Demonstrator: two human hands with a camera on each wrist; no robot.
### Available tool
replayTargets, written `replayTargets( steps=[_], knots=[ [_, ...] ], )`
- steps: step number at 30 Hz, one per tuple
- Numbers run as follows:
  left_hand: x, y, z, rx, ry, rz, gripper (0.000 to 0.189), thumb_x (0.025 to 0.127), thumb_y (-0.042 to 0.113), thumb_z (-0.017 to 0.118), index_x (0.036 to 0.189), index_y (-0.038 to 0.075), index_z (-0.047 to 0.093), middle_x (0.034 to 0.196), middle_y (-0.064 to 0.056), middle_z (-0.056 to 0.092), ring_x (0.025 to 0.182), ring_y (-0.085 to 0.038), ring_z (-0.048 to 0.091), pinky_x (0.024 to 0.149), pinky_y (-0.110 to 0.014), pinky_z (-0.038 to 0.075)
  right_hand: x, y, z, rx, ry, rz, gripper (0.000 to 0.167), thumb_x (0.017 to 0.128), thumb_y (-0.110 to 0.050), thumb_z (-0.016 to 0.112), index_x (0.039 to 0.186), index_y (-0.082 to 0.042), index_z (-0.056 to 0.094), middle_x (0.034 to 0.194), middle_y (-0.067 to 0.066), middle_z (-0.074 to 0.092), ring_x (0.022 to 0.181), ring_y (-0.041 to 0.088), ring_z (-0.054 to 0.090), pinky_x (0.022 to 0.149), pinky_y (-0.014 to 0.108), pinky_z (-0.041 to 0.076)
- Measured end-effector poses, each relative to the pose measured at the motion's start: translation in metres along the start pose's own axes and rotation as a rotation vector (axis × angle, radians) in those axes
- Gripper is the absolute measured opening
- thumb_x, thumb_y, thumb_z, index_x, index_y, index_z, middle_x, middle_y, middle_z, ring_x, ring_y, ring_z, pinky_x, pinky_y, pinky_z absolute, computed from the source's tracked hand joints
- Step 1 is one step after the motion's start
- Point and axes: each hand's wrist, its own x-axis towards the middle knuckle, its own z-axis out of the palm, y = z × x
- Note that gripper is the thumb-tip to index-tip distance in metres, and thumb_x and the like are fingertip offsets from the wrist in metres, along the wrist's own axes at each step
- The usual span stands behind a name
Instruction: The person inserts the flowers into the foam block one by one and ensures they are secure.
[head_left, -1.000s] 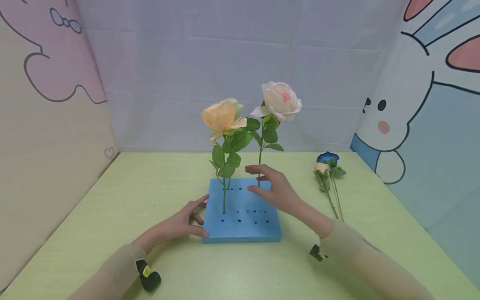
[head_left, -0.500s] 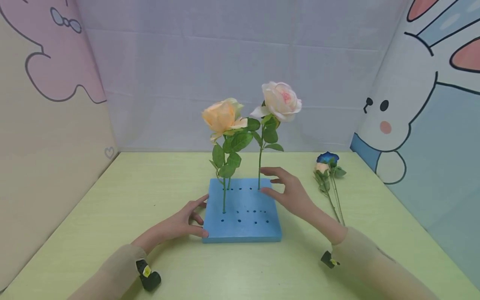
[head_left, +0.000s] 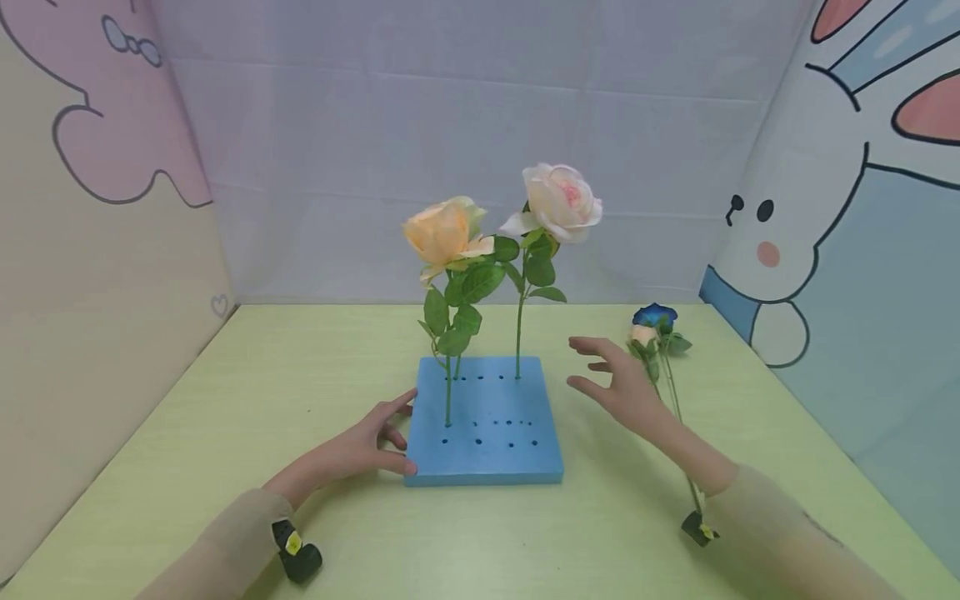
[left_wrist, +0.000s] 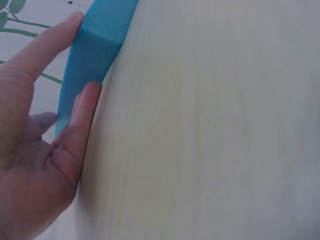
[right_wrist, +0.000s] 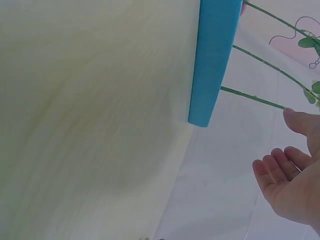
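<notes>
A blue foam block (head_left: 495,400) with rows of small holes lies flat on the table. Upright in it stand a peach rose (head_left: 444,235) and, behind it to the right, a pale pink rose (head_left: 564,202); a third stem (right_wrist: 255,97) shows in the right wrist view. My left hand (head_left: 360,442) touches the block's left side with spread fingers, thumb at the front corner. Right of the block, my right hand (head_left: 626,387) hovers in the air with nothing between its loosely bent fingers. That hand's forearm partly hides the stems lying behind it.
On the table's right side lie a blue rose (head_left: 656,317) and a small cream rose (head_left: 643,335), stems toward the front. The pale yellow-green table (head_left: 300,358) meets a light curtain at the back. Cartoon-printed panels stand left and right.
My right hand has drawn away from the pale pink rose's stem and moved right, past the block's edge toward the lying roses. My left hand and the upright roses have stayed put.
</notes>
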Motion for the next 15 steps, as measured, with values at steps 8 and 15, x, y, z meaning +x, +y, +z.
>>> replayTargets(
  steps=[8, 15],
  knots=[
    [0.002, -0.002, 0.000, 0.001, -0.004, 0.012, 0.109, 0.080, 0.031, 0.082, 0.160, 0.021, 0.008, 0.156, -0.015, 0.026, 0.107, -0.020, 0.053, 0.095, -0.038, 0.041, -0.018, 0.019, -0.021, -0.083, -0.009, 0.083, 0.059, 0.089, -0.010, 0.073, 0.141, 0.000, 0.048, 0.140, 0.021, 0.055, 0.126, 0.037, 0.054, 0.095, 0.050, 0.051],
    [0.002, -0.003, -0.001, -0.005, -0.002, 0.014, 0.109, 0.080, 0.030, 0.082, 0.160, 0.022, 0.008, 0.157, -0.015, 0.025, 0.107, -0.020, 0.053, 0.094, -0.037, 0.041, -0.034, 0.031, -0.036, -0.129, -0.018, 0.176, 0.062, 0.090, -0.015, 0.073, 0.142, 0.003, 0.044, 0.142, 0.025, 0.052, 0.128, 0.042, 0.052, 0.096, 0.052, 0.050]
  ],
)
